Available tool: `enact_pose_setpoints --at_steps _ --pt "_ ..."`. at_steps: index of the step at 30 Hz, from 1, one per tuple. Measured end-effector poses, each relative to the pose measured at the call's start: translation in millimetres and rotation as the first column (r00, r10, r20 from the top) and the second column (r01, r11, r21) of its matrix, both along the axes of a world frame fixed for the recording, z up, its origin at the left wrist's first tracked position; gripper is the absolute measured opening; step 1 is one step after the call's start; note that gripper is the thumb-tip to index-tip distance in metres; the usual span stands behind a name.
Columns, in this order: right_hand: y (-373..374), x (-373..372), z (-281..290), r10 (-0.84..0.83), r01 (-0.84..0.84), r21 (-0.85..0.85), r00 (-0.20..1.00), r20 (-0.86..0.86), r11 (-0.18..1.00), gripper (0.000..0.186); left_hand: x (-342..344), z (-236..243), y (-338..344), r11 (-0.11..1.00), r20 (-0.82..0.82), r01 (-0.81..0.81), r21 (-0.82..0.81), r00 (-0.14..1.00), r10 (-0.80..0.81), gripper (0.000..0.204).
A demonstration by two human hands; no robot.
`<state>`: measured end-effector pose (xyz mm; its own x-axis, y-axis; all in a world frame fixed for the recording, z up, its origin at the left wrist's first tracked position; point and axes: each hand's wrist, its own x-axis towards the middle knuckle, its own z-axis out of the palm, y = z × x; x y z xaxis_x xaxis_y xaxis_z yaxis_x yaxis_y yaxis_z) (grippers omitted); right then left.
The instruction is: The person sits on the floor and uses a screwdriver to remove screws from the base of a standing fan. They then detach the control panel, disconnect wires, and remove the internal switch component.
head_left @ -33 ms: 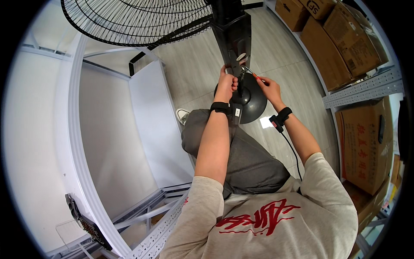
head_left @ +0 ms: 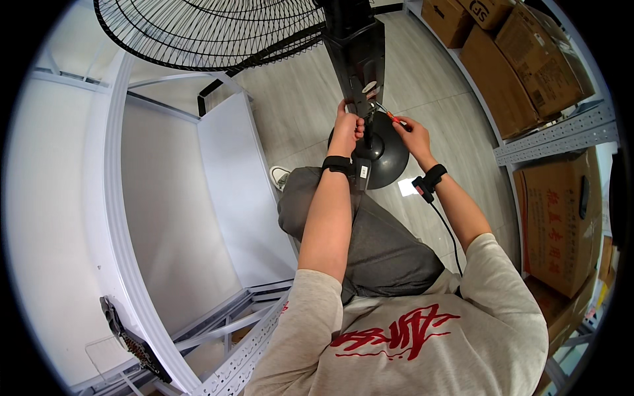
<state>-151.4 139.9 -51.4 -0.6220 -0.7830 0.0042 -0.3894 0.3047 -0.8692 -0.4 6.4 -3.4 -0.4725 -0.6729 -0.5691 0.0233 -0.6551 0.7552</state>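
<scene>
A black standing fan's column [head_left: 353, 56] rises above its round base [head_left: 389, 162] on the floor, with the wire grille [head_left: 205, 30] at the top left. My left hand [head_left: 347, 129] has its fingers closed on the column, by a small metal fitting [head_left: 372, 105]. Just right of it, my right hand [head_left: 413, 135] grips a red-and-black handled tool [head_left: 396, 119], whose metal end reaches the fitting. Both wrists wear black straps; the right one carries a small device [head_left: 422, 188] with a cable hanging from it.
White metal shelving [head_left: 115, 198] with a low board [head_left: 224, 185] lines the left. Shelves [head_left: 555, 138] on the right hold several cardboard boxes [head_left: 538, 59]. Tiled floor [head_left: 422, 66] surrounds the fan base. My grey-trousered leg [head_left: 370, 244] and a white shoe [head_left: 279, 176] are below.
</scene>
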Motion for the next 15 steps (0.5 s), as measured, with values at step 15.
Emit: enact_pose_setpoints --at_steps 15 --pt "-14.3 -11.7 -12.3 0.009 -0.112 0.206 0.895 0.446 0.972 0.035 1.6 2.8 0.4 1.0 0.01 0.006 0.003 1.0 -0.006 0.067"
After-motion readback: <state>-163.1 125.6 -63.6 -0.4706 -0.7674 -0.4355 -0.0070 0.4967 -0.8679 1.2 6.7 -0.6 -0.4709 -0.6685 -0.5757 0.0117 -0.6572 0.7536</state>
